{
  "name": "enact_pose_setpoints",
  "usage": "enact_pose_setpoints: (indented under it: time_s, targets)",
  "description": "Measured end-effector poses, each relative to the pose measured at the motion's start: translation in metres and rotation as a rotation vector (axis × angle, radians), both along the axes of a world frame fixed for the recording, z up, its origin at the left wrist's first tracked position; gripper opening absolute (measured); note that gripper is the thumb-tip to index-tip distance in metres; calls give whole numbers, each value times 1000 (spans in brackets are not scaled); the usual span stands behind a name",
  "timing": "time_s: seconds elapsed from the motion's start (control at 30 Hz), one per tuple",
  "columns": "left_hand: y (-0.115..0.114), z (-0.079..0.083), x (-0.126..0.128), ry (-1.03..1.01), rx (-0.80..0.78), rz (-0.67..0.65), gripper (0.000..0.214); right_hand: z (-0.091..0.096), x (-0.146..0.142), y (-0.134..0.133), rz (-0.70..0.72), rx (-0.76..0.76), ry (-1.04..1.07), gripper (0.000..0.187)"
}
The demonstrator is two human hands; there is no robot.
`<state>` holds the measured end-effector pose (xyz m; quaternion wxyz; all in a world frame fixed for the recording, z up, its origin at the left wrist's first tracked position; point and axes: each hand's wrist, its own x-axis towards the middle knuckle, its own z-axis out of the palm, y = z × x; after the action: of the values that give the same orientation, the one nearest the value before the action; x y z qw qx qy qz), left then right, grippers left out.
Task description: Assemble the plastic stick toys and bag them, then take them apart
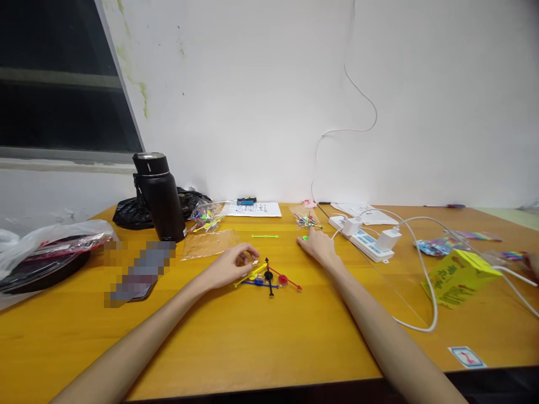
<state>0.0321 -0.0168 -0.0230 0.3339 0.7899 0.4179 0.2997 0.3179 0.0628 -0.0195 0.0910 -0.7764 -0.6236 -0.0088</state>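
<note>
My left hand (234,264) rests on the orange table (236,342), its curled fingers pinching the yellow stick of a small cluster of coloured plastic sticks (269,277): yellow, blue, black and red, crossed over one another. My right hand (316,245) reaches farther back, fingertips down on a small green piece (305,238) on the table, just in front of a clear bag of coloured sticks (306,219). A single green stick (265,237) lies between the two hands, untouched.
A black flask (160,196) and a black bag (135,212) stand at the back left, with clear bags (206,216) beside them. A white power strip (362,238) with chargers and cables lies right, next to a yellow packet (457,276). A sheet of paper (252,209) lies by the wall.
</note>
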Motion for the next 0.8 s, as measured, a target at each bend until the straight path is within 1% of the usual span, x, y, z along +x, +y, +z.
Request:
enact_pose_setpoints:
  time_s: [0.13, 0.2, 0.23, 0.3, 0.33, 0.4, 0.5, 0.6, 0.7, 0.8]
  targets:
    - [1, -1, 0, -39, -48, 4, 28, 0, 0, -2, 0, 3, 44, 60]
    - [5, -4, -1, -82, -67, 6, 30, 0, -1, -3, 3, 47, 65, 64]
    - [8, -6, -2, -120, -74, 11, 32, 0, -2, -3, 14, 83, 75, 62]
    - [13, -9, -4, -225, -73, 34, 35, 1, -4, -2, 73, 166, 122, 50]
    - [16, -10, -5, -285, -69, 51, 37, 1, -7, -1, 133, 198, 174, 42]
    - [20, -10, -6, -402, -73, 95, 38, 1, -14, 1, 313, 235, 333, 29]
    - [21, -5, -6, -559, -108, 163, 38, -1, -34, -6, 602, 238, 598, 27]
    - [20, 0, -6, -690, -118, 202, 37, -1, -60, -25, 791, 213, 773, 28]
    - [18, 3, -5, -735, -100, 224, 34, 2, -83, -49, 907, 175, 839, 30]
    - [18, 4, -5, -725, -61, 226, 31, 4, -95, -62, 939, 186, 827, 33]
